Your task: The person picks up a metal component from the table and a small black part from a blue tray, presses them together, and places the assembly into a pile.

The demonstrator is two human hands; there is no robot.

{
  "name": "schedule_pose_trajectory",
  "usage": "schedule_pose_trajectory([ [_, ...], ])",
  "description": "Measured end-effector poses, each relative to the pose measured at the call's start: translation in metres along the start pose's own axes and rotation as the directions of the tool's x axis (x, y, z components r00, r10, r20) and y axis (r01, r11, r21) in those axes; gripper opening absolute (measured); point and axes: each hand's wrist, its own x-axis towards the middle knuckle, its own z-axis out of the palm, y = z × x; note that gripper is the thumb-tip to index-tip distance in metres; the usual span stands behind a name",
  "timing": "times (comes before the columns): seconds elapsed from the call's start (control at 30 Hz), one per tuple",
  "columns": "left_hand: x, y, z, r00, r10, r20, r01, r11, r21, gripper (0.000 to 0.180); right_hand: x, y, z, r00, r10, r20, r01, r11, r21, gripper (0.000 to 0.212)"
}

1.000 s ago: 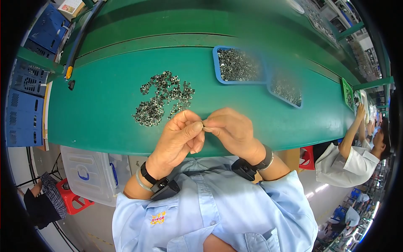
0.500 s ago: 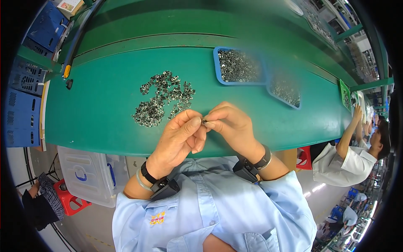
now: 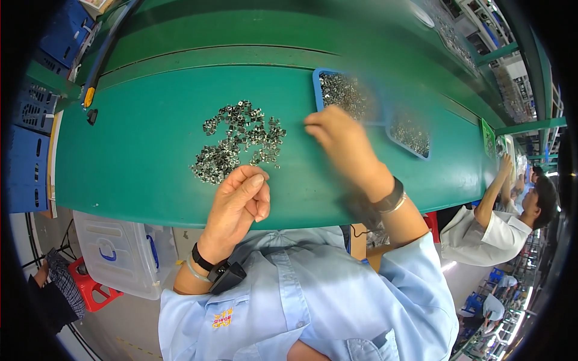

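Small metal clip-like pieces lie in a loose pile [image 3: 220, 159] on the green tabletop. At the pile's lower right edge is my left hand [image 3: 236, 195], thumb and fingertips pinched together; whatever sits between them is too small to make out. My right hand [image 3: 346, 144] is raised over the table, just in front of a blue tray [image 3: 317, 90] full of similar small metal pieces [image 3: 346, 93]. Motion blurs this hand, but its thumb and forefinger look pressed together, and I cannot make out anything between them.
A second blue tray [image 3: 409, 149] of small pieces stands to the right, partly hazy. An orange-tipped tool [image 3: 89, 96] lies at the far left edge. Blue crates [image 3: 27, 171] and a clear lidded box [image 3: 114, 246] flank the table. A co-worker [image 3: 503, 228] sits at the right.
My hands were together over the table, fingertips meeting on a tiny dark piece. Now they are apart: the right has swung up toward the blue tray, the left has shifted left.
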Motion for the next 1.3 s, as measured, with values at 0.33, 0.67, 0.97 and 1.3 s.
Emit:
schedule_pose_trajectory([
  [0.33,0.001,0.002,-0.005,0.998,-0.027,0.051,0.03,0.999,-0.041,0.012,0.002,-0.015,0.029,0.987,0.114,0.114,-0.101,0.988,-0.113,0.011],
  [0.67,0.007,0.001,-0.003,0.998,-0.024,0.064,0.025,1.0,-0.01,0.012,0.011,-0.021,0.036,0.991,0.093,0.093,-0.078,0.984,-0.158,0.013],
  [0.97,0.008,-0.001,-0.004,0.997,-0.028,0.078,0.028,1.0,0.003,0.014,0.0,-0.026,0.024,0.992,0.105,0.074,-0.112,0.99,0.089,0.015],
  [1.3,0.018,-0.001,0.023,1.0,-0.004,0.027,-0.002,0.979,0.203,0.016,-0.012,-0.062,-0.008,0.985,-0.105,0.138,0.1,0.994,0.04,0.026],
])
